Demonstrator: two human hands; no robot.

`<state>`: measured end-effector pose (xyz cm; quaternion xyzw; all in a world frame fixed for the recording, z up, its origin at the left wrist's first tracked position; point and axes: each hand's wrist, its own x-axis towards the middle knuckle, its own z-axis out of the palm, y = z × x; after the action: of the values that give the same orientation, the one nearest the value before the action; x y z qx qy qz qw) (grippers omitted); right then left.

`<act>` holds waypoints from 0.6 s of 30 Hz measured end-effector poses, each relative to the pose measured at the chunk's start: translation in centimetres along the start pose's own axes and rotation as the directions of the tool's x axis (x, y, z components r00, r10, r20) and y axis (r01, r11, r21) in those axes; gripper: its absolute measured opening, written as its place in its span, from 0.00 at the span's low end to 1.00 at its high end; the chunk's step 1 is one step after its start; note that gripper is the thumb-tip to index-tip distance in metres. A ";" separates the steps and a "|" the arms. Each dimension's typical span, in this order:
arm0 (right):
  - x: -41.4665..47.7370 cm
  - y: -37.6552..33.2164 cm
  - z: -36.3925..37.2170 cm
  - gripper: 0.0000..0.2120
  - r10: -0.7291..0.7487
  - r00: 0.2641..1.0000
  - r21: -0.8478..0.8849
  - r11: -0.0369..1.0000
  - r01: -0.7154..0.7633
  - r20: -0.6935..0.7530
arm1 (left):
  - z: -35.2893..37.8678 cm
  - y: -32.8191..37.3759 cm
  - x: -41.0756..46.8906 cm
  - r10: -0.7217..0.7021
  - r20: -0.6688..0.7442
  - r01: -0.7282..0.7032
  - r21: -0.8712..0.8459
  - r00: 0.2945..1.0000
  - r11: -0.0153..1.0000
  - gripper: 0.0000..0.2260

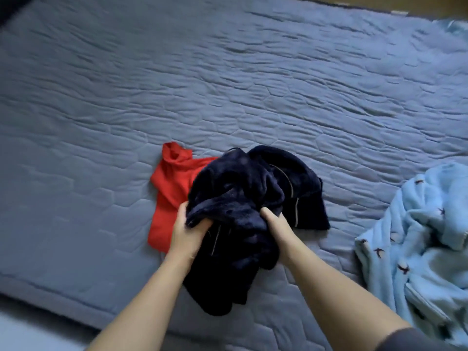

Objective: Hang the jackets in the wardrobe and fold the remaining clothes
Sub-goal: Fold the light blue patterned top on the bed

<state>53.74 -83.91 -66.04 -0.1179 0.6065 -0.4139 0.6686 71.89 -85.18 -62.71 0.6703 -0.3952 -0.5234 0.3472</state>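
A crumpled dark navy fleece garment with thin pale piping [253, 198] lies bunched on the near part of a grey quilted mattress [228, 84], and both hands are on its near side. The left hand [187, 234] grips a fold of the plush fabric, fingers curled under and round a bunched edge. The right hand [274, 225] clutches the cloth just beside it, thumb lying on top and fingers buried in the pile. The garment's lower part trails toward the mattress's near edge between the two bare forearms.

Partly under the navy garment on its left lies a red knitted top with a rolled high collar [172, 193], flat on the mattress; the navy heap covers its right side. Well apart to the right sits a rumpled pale blue fleece garment with small dark bird-like prints [417, 236], running out of view at the right edge. Whether the navy piece is a jacket or a robe is hard to tell, since it is wadded and the picture is soft. The mattress cover shows stitched hexagon-like cells and shallow wrinkles.
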 end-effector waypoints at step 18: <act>-1.5 8.1 -2.1 0.25 0.167 0.985 -0.749 0.648 -0.140 -0.040 | -4.5 -7.0 -3.8 -0.316 -0.327 0.453 0.688 0.891 0.567 0.38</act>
<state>55.26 -77.05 -70.78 -0.3374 0.7195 -0.0679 0.6032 76.88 -78.45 -66.27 0.8634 -0.3880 -0.3185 -0.0505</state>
